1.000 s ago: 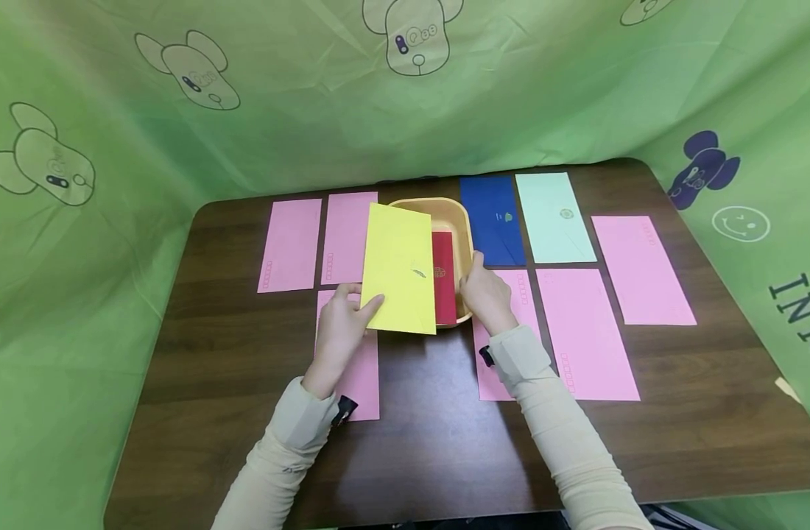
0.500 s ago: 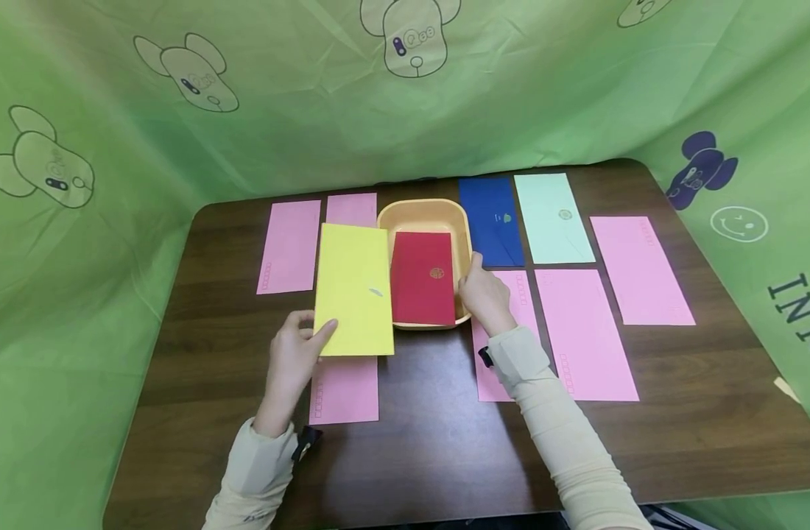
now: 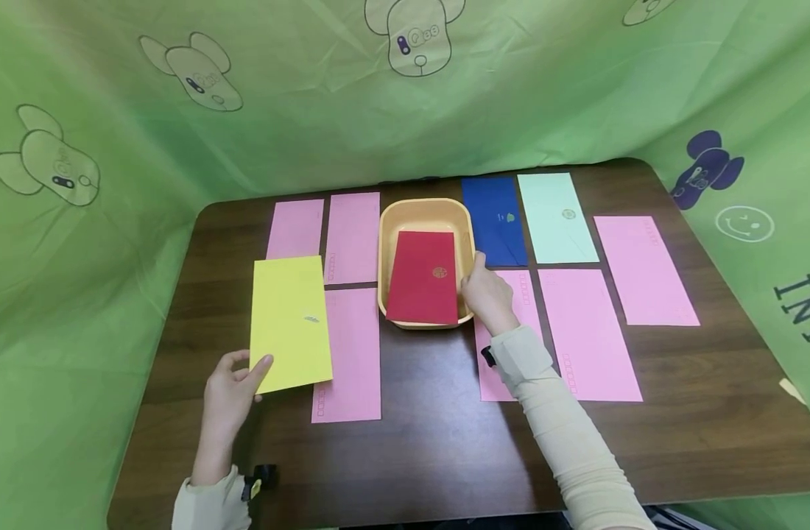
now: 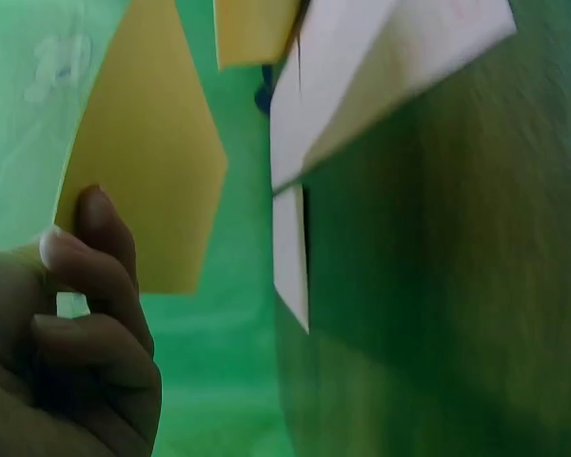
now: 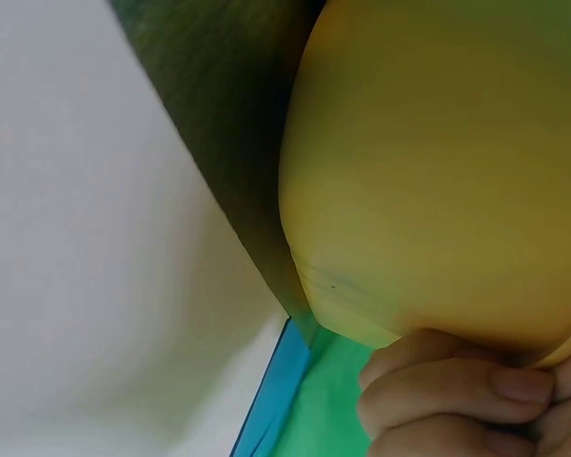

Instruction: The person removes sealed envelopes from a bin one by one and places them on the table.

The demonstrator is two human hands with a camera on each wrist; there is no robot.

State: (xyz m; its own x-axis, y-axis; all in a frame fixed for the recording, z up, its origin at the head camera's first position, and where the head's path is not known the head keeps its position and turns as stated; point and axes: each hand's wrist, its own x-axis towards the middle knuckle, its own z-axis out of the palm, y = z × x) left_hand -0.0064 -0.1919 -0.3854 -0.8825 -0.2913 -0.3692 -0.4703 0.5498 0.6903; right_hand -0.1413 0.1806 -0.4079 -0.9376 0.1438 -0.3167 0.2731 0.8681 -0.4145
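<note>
My left hand [image 3: 229, 394] pinches the lower left corner of a yellow envelope [image 3: 289, 320], thumb on top and fingers beneath. In the left wrist view the envelope [image 4: 152, 162] stands raised above the table, curled fingers [image 4: 105, 333] behind it. My right hand [image 3: 490, 294] grips the right rim of a pale orange plastic basin [image 3: 385, 221]. The right wrist view has the basin's outer wall [image 5: 438, 190] close up, with bent fingers [image 5: 447, 390] at its rim. A red envelope [image 3: 423, 276] lies in the basin, its near edge over the front rim.
Pink envelopes [image 3: 348, 353] lie left of the basin, partly overlapped by the yellow one. Right of it are a blue envelope [image 3: 494, 221], a mint envelope [image 3: 557, 217] and several pink ones [image 3: 587, 335]. A green printed cloth [image 3: 312, 110] hangs around the brown table [image 3: 431, 456].
The left hand has carried the yellow envelope from over the basin leftward and toward the person, uncovering the red envelope. The right hand has stayed at the basin rim.
</note>
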